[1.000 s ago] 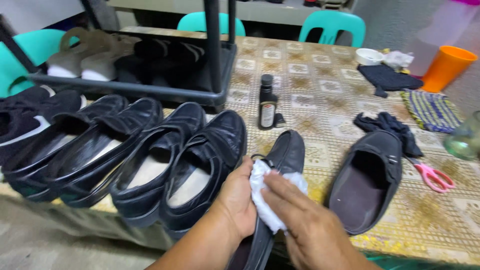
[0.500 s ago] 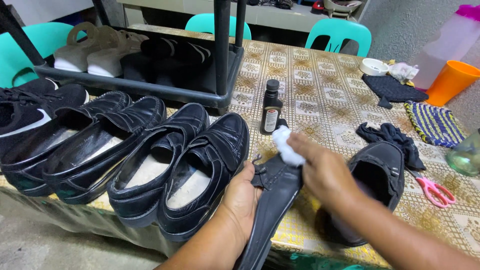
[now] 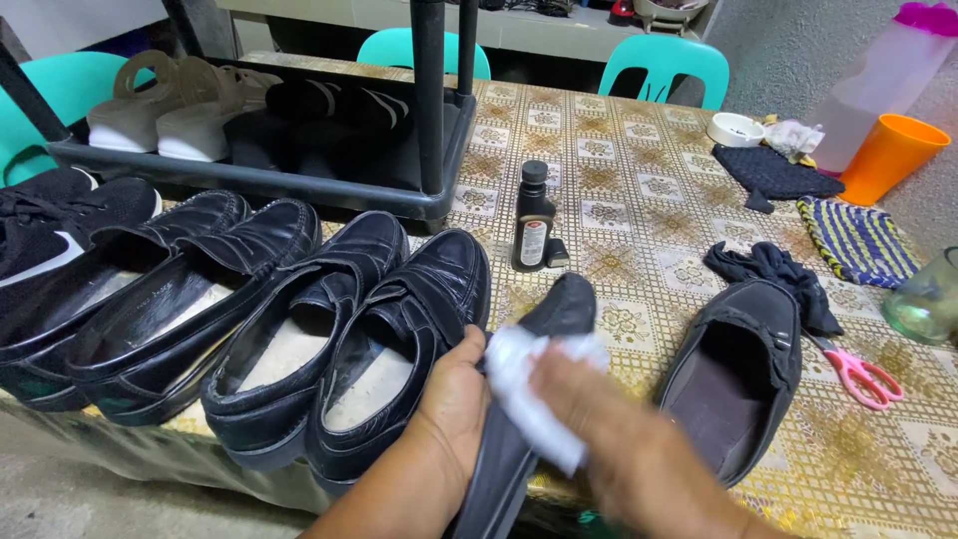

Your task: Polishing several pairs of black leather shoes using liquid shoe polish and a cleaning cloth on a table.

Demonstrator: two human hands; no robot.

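Head camera view, looking down at a table (image 3: 649, 190) covered in a glossy gold and cream patterned cloth. The left hand (image 3: 454, 399) grips a black leather shoe (image 3: 529, 399) held on its side at the near table edge, fingers curled around its upper, toe pointing away. The right hand (image 3: 619, 449), blurred, presses a crumpled white cloth (image 3: 534, 389) against the shoe's smooth side; its fingers lie together over the cloth, though the blur hides exactly how they clamp it.

To the left, touching side by side, stand four shiny black leather dress shoes (image 3: 299, 319) with pale insoles, the nearest two with wide straps. Further left is a black fabric sneaker (image 3: 50, 225) with a white mark. Behind them sits a dark plastic shoe rack (image 3: 419, 120) holding cream sandals (image 3: 170, 110).

Just beyond the held shoe stands a small dark bottle (image 3: 532, 222) with a black cap. To the right lies a matte black loafer (image 3: 738, 369), open side up, with a wrinkled dark rag (image 3: 768, 269) at its toe and pink-handled scissors (image 3: 863, 369) beside it. Farther right are a striped woven mat (image 3: 858, 240), an orange plastic cup (image 3: 893, 150) and a green glass jar (image 3: 928, 299). Teal plastic chairs (image 3: 664, 65) stand behind the table.
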